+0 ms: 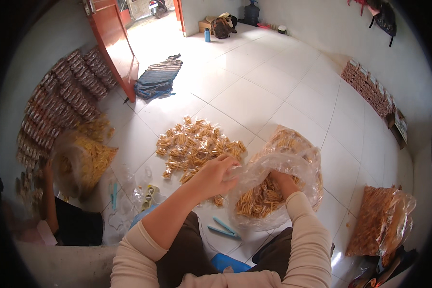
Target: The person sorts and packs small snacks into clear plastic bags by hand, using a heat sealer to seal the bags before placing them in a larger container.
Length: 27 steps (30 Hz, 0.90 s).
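Observation:
A large clear plastic bag full of thin brown snack sticks stands in front of me on the right, its mouth toward me. My right hand reaches into that bag; its fingers are hidden among the sticks. At the left side of the mouth, my left hand has its fingers curled on thin clear plastic. Whether this is the bag's rim or a separate small bag, I cannot tell. Just beyond my left hand lies a heap of small filled snack packets on the floor. A turquoise bag-sealing clip lies open between my legs.
At left, another person's arm reaches to a bag of yellow snacks, beside stacked packets. Another filled bag stands at right. A striped mat lies by the red door; more packs line the right wall.

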Each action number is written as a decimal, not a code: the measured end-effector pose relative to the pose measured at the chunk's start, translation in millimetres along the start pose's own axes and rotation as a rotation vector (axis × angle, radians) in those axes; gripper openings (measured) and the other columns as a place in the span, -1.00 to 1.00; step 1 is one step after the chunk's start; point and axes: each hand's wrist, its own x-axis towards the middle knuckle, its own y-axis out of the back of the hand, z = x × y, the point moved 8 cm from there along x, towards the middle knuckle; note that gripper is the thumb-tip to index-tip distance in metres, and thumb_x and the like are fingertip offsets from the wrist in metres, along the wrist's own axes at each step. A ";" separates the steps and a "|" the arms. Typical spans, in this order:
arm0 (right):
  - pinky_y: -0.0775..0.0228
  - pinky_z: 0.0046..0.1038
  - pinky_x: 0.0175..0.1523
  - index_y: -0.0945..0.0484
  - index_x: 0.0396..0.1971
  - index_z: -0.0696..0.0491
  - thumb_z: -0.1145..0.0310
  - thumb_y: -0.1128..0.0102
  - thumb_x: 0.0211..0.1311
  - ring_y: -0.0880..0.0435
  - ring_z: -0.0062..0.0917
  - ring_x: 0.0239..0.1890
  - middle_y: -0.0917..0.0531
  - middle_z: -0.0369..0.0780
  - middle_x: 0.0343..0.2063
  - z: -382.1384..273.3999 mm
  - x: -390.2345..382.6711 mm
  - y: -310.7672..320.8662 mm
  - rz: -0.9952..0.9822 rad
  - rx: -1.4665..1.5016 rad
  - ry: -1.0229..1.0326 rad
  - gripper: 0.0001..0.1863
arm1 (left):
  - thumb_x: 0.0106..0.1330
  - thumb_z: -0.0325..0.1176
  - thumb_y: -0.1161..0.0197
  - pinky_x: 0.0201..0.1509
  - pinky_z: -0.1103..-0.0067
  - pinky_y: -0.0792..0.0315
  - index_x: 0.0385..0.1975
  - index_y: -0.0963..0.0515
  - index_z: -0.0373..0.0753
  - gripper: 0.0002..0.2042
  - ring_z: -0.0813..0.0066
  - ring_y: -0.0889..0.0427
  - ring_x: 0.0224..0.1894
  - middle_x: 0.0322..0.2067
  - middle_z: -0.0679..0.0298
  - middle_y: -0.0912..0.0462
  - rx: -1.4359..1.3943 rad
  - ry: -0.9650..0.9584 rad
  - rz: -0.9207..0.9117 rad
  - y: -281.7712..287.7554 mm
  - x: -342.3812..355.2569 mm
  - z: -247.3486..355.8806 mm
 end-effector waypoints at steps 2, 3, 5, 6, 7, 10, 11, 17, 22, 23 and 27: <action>-0.32 -0.29 -0.06 -0.50 -0.22 0.09 0.31 -0.12 -0.02 -0.49 -0.22 -0.17 -0.56 -0.04 -0.26 2.1 9.6 -9.5 -0.069 -0.031 -0.048 -0.68 | 0.00 -0.40 -0.24 -0.27 0.48 -0.43 -0.20 -0.41 -0.29 -0.67 0.29 -0.52 -0.38 -0.27 0.13 -0.42 0.040 -0.009 0.029 3.2 -4.9 0.0; -0.34 -0.31 -0.08 -0.52 -0.25 0.10 0.32 -0.14 -0.04 -0.51 -0.24 -0.19 -0.57 -0.04 -0.29 3.8 11.7 -11.0 -0.094 -0.044 -0.070 -0.70 | 0.00 -0.39 -0.24 -0.24 0.47 -0.43 -0.18 -0.40 -0.28 -0.65 0.27 -0.52 -0.34 -0.23 0.13 -0.41 0.050 0.006 0.035 3.6 -8.2 -1.1; -0.37 -0.35 -0.14 -0.55 -0.31 0.13 0.36 -0.18 -0.08 -0.55 -0.29 -0.25 -0.59 -0.05 -0.34 3.4 13.0 -9.9 -0.138 -0.048 -0.100 -0.72 | 0.00 -0.37 -0.24 -0.18 0.45 -0.43 -0.15 -0.38 -0.26 -0.62 0.23 -0.53 -0.27 -0.16 0.13 -0.38 0.068 0.032 0.045 3.0 -12.7 -3.3; -0.39 -0.37 -0.16 -0.57 -0.34 0.14 0.38 -0.20 -0.10 -0.57 -0.31 -0.27 -0.60 -0.05 -0.37 1.8 13.1 -7.8 -0.164 -0.048 -0.108 -0.74 | 0.00 -0.36 -0.24 -0.12 0.42 -0.41 -0.12 -0.36 -0.25 -0.60 0.21 -0.51 -0.21 -0.14 0.13 -0.37 0.122 0.041 0.040 1.9 -15.2 -4.1; -0.41 -0.39 -0.19 -0.58 -0.37 0.15 0.39 -0.22 -0.12 -0.59 -0.34 -0.30 -0.61 -0.05 -0.40 1.7 11.8 -4.2 -0.192 -0.035 -0.113 -0.75 | 0.00 -0.34 -0.24 -0.07 0.39 -0.39 -0.10 -0.35 -0.23 -0.57 0.19 -0.49 -0.16 -0.12 0.13 -0.36 0.176 0.048 0.035 0.5 -18.0 -4.6; -0.45 -0.45 -0.27 -0.62 -0.42 0.16 0.42 -0.31 -0.19 -0.64 -0.43 -0.40 -0.64 -0.08 -0.47 -19.4 13.0 24.2 -0.424 0.016 -0.104 -0.76 | 0.01 -0.29 -0.22 0.05 0.30 -0.28 -0.04 -0.30 -0.20 -0.53 0.16 -0.43 -0.03 -0.09 0.12 -0.35 0.318 0.076 0.005 -6.3 -27.3 -0.8; -0.45 -0.48 -0.29 -0.62 -0.40 0.16 0.39 -0.33 -0.19 -0.64 -0.46 -0.43 -0.65 -0.10 -0.48 -19.7 8.2 46.3 -0.422 0.100 -0.129 -0.73 | 0.02 -0.28 -0.21 0.09 0.27 -0.24 -0.03 -0.28 -0.20 -0.52 0.16 -0.40 0.01 -0.08 0.12 -0.35 0.353 0.066 -0.016 -15.0 -25.3 4.7; -0.47 -0.63 -0.33 -0.61 -0.36 0.21 0.37 -0.34 -0.12 -0.63 -0.64 -0.46 -0.66 -0.21 -0.50 -102.0 -22.0 166.2 -0.337 0.750 -0.179 -0.71 | 0.06 -0.29 -0.13 0.12 0.24 -0.19 0.08 -0.19 -0.24 -0.46 0.22 -0.31 0.10 0.00 0.12 -0.33 0.652 0.001 -0.023 -61.8 -28.5 14.4; -0.44 -0.69 -0.33 -0.61 -0.36 0.22 0.43 -0.28 -0.04 -0.61 -0.70 -0.47 -0.66 -0.21 -0.49 -126.4 -49.6 201.4 -0.213 0.903 -0.171 -0.78 | 0.03 -0.23 -0.16 0.11 0.24 -0.17 0.18 -0.06 -0.23 -0.32 0.18 -0.30 0.11 0.01 0.07 -0.33 0.536 0.109 0.070 -81.3 -31.8 15.4; -0.44 -0.69 -0.32 -0.61 -0.36 0.21 0.43 -0.28 -0.04 -0.61 -0.70 -0.46 -0.66 -0.22 -0.49 -127.4 -53.6 206.2 -0.189 0.868 -0.178 -0.78 | 0.03 -0.23 -0.17 0.11 0.24 -0.17 0.19 -0.04 -0.23 -0.30 0.18 -0.30 0.11 0.01 0.07 -0.33 0.510 0.121 0.086 -83.4 -32.7 13.0; -0.42 -0.69 -0.34 -0.62 -0.39 0.21 0.41 -0.29 -0.06 -0.61 -0.69 -0.47 -0.66 -0.24 -0.51 -123.0 -65.2 212.1 -0.141 0.772 -0.171 -0.78 | 0.04 -0.20 -0.16 0.10 0.26 -0.16 0.21 -0.01 -0.24 -0.28 0.21 -0.30 0.11 0.00 0.10 -0.34 0.540 0.168 0.147 -86.5 -36.5 8.1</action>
